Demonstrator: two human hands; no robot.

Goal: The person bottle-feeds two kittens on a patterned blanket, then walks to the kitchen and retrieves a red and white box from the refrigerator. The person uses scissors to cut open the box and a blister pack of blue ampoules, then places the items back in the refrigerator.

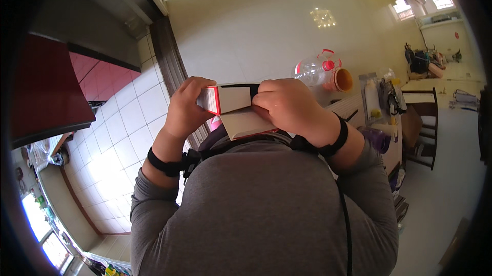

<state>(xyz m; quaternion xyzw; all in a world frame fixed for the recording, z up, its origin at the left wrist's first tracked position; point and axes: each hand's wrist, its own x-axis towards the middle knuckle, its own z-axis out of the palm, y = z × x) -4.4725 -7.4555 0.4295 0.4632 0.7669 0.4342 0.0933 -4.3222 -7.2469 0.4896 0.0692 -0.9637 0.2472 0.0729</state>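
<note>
Between my two hands, in front of my waist, is a small cardboard box (pixel 235 98) with red edges and a printed side. One flap (pixel 246 121) hangs folded out toward my body, showing its plain pale inner face. My left hand (pixel 188 105) grips the box's printed left end, thumb low and fingers over the top. At the other end, my right hand (pixel 286 103) has its fingers curled at the opening and the flap's right side. A dark gap shows beside those fingers. What lies inside the box is hidden.
A clear plastic bottle (pixel 309 71) with a red cap and an orange-lined container (pixel 342 80) stand beyond my right hand. Farther right are a purple container (pixel 378 139) and a dark wooden chair (pixel 424 128). A doorway threshold (pixel 165 49) and red cabinets (pixel 50 88) lie left.
</note>
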